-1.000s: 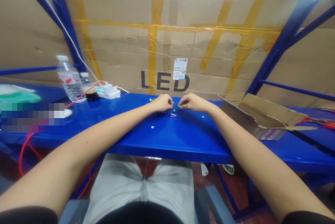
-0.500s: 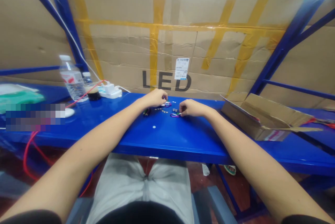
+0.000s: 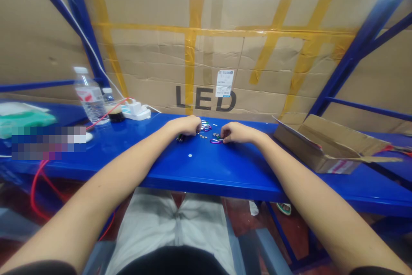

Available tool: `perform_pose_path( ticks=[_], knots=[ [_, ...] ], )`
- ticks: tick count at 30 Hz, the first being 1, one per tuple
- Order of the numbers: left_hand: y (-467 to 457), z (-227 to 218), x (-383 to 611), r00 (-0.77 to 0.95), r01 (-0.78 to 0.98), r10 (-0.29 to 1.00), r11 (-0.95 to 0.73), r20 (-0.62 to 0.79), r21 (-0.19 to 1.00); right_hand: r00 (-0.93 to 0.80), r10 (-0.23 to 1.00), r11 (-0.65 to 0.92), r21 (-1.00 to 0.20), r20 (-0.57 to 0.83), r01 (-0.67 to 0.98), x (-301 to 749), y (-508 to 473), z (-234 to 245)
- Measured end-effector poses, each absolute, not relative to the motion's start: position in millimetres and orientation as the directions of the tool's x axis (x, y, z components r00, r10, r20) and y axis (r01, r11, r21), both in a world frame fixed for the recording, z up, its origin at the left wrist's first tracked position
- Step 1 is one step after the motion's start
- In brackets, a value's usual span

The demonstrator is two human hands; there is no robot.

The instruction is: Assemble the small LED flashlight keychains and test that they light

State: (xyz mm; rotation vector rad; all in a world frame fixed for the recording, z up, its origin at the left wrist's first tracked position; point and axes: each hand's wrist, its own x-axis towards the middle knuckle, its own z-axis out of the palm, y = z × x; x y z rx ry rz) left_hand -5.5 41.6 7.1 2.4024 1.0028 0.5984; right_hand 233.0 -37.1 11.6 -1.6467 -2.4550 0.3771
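My left hand [image 3: 189, 125] is low over the tabletop, fingers curled down beside several small round silvery pieces [image 3: 203, 137]. Whatever is between its fingertips is too small to make out. Just behind it lie several slim metallic pieces with a purple clip [image 3: 206, 128]. Dark slender pieces [image 3: 180, 137] show under the left wrist. My right hand [image 3: 234, 132] is closed in a pinch at the end of a small keychain with a purple carabiner [image 3: 215, 141], which points left. More round silvery pieces lie close to its fingertips.
A white disc [image 3: 190, 155] lies on the blue table [image 3: 206, 172]. At right stands an open cardboard box [image 3: 331, 146]. Left are a water bottle [image 3: 90, 99], a small dark-filled bottle [image 3: 115, 114], a power strip [image 3: 138, 113] and a red cable [image 3: 36, 185]. Large cardboard [image 3: 154, 60] closes the back.
My left hand has come down and slightly towards me, from the metallic pieces to the round silvery ones, now covering some of them. My right hand stays nearly still with the keychain.
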Motion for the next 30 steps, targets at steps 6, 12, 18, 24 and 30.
perform_pose_path(
  ticks=[6, 12, 18, 24, 30],
  knots=[
    [41, 3, 2, 0.703, 0.605, 0.691, -0.706, 0.169, 0.367, -0.385, 0.923, 0.365, -0.291, -0.011, 0.884, 232, -37, 11],
    [41, -1, 10, 0.743, 0.534, 0.633, -0.757, 0.219, 0.377, -0.362, 0.932, 0.341, -0.302, -0.015, 0.89, 229, -40, 13],
    [38, 4, 11, 0.805, 0.542, 0.579, -0.807, 0.131, 0.236, -0.361, 0.932, 0.334, -0.305, -0.036, 0.892, 229, -42, 14],
    [32, 6, 11, 0.828, 0.531, 0.552, -0.829, 0.098, 0.174, -0.366, 0.929, 0.329, -0.337, -0.049, 0.882, 228, -44, 16],
    [30, 8, 9, 0.82, 0.547, 0.567, -0.815, 0.075, 0.191, -0.365, 0.93, 0.327, -0.343, -0.049, 0.881, 227, -44, 16]
  ],
)
